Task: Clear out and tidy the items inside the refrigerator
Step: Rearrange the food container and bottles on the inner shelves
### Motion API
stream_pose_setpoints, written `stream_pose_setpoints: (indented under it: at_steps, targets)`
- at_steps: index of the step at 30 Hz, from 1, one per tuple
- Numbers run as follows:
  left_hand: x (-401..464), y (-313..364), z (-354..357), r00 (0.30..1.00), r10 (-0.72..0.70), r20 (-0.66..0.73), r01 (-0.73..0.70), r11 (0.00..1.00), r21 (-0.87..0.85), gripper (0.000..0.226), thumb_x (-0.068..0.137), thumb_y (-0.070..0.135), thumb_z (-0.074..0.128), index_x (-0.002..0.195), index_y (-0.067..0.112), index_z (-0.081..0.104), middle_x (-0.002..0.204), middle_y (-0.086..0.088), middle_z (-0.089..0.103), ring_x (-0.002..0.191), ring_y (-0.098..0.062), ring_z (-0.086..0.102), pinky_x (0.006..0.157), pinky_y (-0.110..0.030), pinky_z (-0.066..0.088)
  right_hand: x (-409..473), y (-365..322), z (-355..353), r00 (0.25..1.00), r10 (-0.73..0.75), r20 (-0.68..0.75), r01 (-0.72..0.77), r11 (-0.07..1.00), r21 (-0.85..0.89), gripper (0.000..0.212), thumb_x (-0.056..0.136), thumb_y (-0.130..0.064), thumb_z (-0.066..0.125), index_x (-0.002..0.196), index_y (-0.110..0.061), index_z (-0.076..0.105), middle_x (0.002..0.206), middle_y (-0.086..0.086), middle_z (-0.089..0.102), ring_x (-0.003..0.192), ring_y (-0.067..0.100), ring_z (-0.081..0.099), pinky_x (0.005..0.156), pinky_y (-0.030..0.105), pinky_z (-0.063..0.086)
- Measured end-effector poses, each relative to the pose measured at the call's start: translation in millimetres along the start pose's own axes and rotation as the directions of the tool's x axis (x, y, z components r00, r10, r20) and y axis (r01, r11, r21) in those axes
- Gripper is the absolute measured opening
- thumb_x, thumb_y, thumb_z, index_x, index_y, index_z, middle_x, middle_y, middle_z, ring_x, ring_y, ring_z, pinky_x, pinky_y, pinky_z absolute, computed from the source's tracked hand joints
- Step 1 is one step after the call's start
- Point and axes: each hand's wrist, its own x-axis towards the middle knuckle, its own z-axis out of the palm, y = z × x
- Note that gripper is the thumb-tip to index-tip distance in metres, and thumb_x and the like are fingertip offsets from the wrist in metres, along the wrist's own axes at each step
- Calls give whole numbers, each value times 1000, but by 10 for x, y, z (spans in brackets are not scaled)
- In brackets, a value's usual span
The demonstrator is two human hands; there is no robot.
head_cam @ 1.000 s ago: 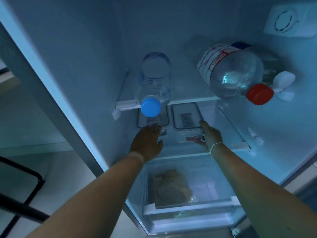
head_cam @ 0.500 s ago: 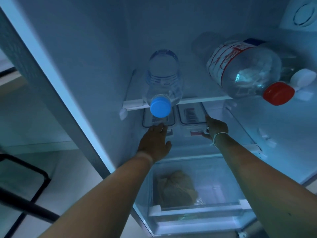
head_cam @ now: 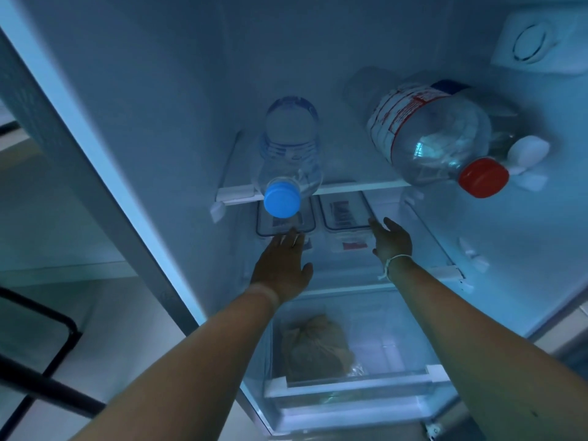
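Both my arms reach into the open refrigerator. Two clear lidded containers stand side by side on the middle shelf: the left container point(head_cam: 288, 224) and the right container point(head_cam: 345, 218). My left hand point(head_cam: 281, 265) lies flat with fingers spread at the front of the left container. My right hand point(head_cam: 393, 240) is open beside the right container's right edge, fingers apart, gripping nothing. On the glass shelf point(head_cam: 359, 187) above lie a clear bottle with a blue cap point(head_cam: 288, 154) and a bigger bottle with a red cap point(head_cam: 429, 141).
A white-capped item point(head_cam: 528, 151) sits behind the red-capped bottle at the right wall. Below, the clear drawer point(head_cam: 350, 385) holds a brown tied bag point(head_cam: 313, 346). A round control dial point(head_cam: 529, 47) is at the upper right. A black metal frame point(head_cam: 47, 354) stands outside, lower left.
My right hand has let go of the right container's edge and opened. My left hand has flattened and spread at the left container. The view shifted slightly.
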Motion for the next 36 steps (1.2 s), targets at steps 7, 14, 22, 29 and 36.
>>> stream_pose_setpoints:
  at_steps: [7,14,22,29,36]
  targets:
    - [-247,172,-240,997,7,-72,-14,995,-94,61,97,34,38,150,14,15,161,-3,8,149,-23,9,120,-31,14,-379,-208,-265,995,-94,-28,89,985,-150,57,89,-38,54,138,-9,45,145,10,47,126,30,52,110,42,38]
    - [-738,400,-694,931,30,-365,-80,989,-123,49,83,44,39,111,12,64,114,-10,64,113,-27,55,89,-35,51,-910,-455,-515,991,-131,8,131,981,-143,48,92,-26,54,137,-10,46,142,8,49,130,25,47,104,25,34]
    - [-1222,493,-1035,890,-128,-437,8,964,-265,43,83,39,56,51,17,38,66,-9,53,75,-35,62,60,-31,43,-1584,-580,-691,983,-183,-8,183,983,-6,52,87,-26,62,136,-12,48,140,7,51,128,23,49,93,20,33]
    - [-1304,547,-1266,778,-312,-545,15,877,-481,35,78,28,65,95,1,52,105,-17,49,90,-39,57,73,-39,47,-1860,-870,-937,909,-362,-206,380,923,54,58,82,-21,69,134,-12,45,132,12,53,115,29,55,99,38,42]
    - [-1071,674,-1317,904,-199,-377,-73,800,-595,70,84,13,61,146,22,28,147,-13,29,127,-31,44,96,-29,41,-1836,-1137,-1051,834,-542,-102,540,840,-56,59,86,-13,61,141,-23,41,142,5,49,130,23,46,112,37,36]
